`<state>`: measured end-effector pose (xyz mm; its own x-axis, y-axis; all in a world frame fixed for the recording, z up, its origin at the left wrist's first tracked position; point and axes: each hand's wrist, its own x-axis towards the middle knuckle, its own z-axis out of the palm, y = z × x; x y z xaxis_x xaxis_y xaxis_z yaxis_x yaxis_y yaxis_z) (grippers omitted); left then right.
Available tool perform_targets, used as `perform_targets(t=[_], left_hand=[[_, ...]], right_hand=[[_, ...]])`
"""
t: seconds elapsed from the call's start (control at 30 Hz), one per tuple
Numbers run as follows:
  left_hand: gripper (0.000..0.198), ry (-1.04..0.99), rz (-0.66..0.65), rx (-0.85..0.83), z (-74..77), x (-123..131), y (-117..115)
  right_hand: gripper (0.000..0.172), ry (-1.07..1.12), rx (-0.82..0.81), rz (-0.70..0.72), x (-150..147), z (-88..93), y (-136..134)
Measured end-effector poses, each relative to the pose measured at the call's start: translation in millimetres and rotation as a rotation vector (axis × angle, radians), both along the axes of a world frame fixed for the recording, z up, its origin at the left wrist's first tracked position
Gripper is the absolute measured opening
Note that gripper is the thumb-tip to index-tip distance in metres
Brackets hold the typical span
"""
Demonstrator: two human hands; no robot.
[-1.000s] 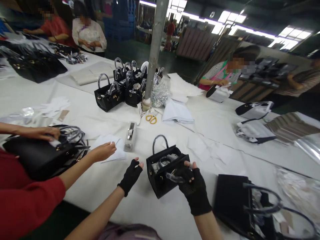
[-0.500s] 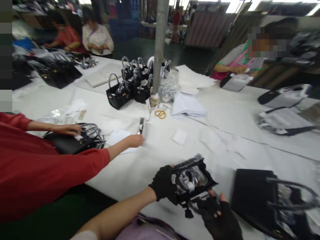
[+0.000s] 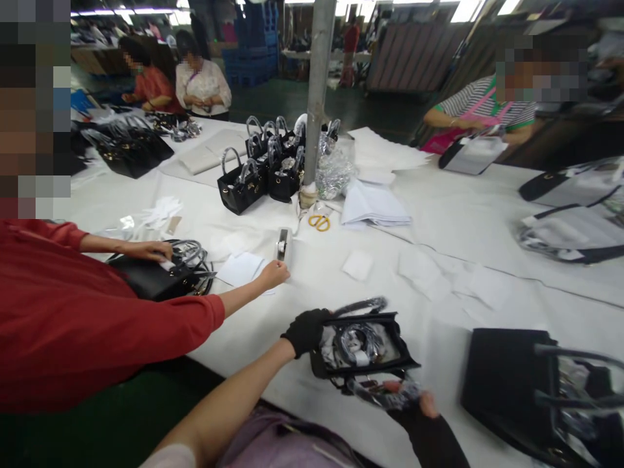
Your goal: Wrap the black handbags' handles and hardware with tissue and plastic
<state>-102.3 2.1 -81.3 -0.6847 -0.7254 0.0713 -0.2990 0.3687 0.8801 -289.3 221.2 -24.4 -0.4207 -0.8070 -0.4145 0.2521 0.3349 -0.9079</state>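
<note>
The left hand (image 3: 308, 331) grips the left end of the bag (image 3: 397, 357), some fingers hidden. The right hand (image 3: 414, 403) curls round its near handle (image 3: 368, 390). The bag lies near, mid-table, mouth up, left of a larger bag (image 3: 507, 370). A co-worker's bent hand (image 3: 275, 274) is at the dispenser (image 3: 283, 246), farther left.

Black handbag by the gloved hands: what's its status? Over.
Left hand against black handbag, grip hidden; right hand on its wrapped near handle. Open-topped, plastic-wrapped coil inside. Co-worker's hand apart, by tape dispenser; not in the way.
</note>
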Motion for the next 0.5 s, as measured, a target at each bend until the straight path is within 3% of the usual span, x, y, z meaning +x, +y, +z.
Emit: perform_targets(t=[0.13,0.27,0.37,0.43,0.5], left_hand=[[0.049,0.017,-0.025,0.035,-8.3,24.6,-19.6],[0.045,0.003,-0.002,0.042,-5.4,33.8,-23.3],[0.043,-0.005,0.063,0.029,16.6,41.9,-10.6],[0.037,-0.003,0.145,0.000,35.9,54.4,6.9],[0.033,-0.009,0.144,-0.039,51.1,70.1,30.3]], right_hand=[[0.047,0.335,0.117,0.170,15.5,19.2,27.4],[0.064,0.797,0.106,0.135,10.0,0.1,36.2],[0.078,1.150,-0.004,0.211,-8.5,-19.9,27.7],[0.072,1.278,-0.061,0.316,-20.8,-28.9,15.2],[0.058,1.304,-0.157,0.406,-28.6,-34.7,-0.2]])
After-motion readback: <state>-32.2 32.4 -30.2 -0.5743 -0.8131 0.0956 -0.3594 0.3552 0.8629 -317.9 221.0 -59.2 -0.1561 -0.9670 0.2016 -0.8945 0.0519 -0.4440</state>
